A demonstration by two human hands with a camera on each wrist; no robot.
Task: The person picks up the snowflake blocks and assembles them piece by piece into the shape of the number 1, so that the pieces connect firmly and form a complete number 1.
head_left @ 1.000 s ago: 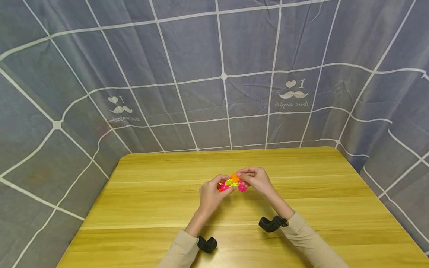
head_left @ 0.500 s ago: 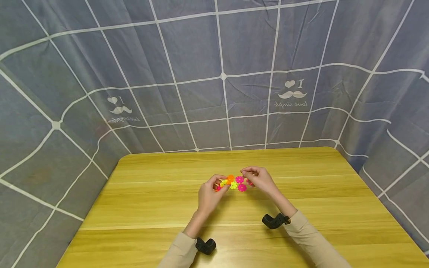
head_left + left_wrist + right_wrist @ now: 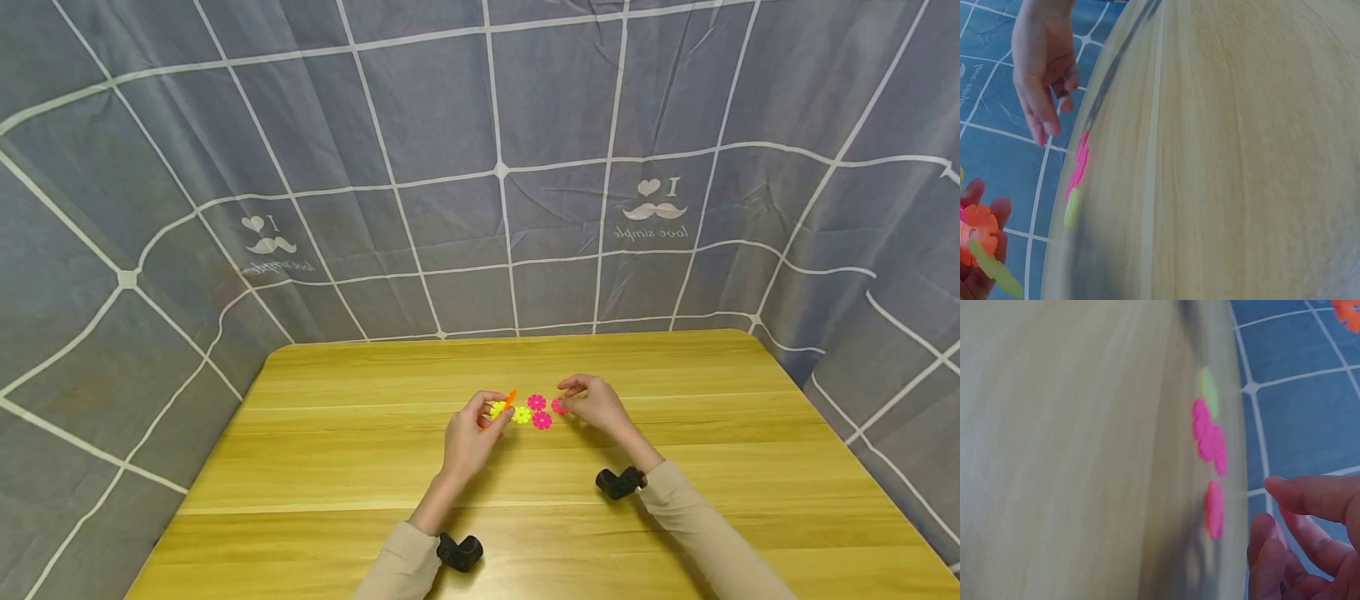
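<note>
Between thumb and fingers my left hand (image 3: 467, 439) pinches a small cluster of joined flower-shaped plastic discs. An orange disc (image 3: 983, 225) and a yellow disc (image 3: 994, 269) show in it, plus a bit of pink at the left wrist view's edge. My right hand (image 3: 596, 406) hovers with loosely bent fingers and nothing between them, as the right wrist view shows. Below and beside its fingertips lies a pink disc (image 3: 1214, 509). Two more pink discs, one farther back (image 3: 537, 402) and one nearer (image 3: 542, 421), lie between the hands, beside a loose yellow disc (image 3: 522, 415).
The wood-grain table (image 3: 337, 467) stretches out around both hands. Behind it and at the sides hangs a grey curtain (image 3: 450, 225) with white lines. A black wrist camera mount sits on the left wrist (image 3: 460, 552) and another on the right wrist (image 3: 619, 482).
My right hand has moved off the cluster to the right, uncovering pink discs on the table. In my left hand the orange disc has turned nearly edge-on to the head view.
</note>
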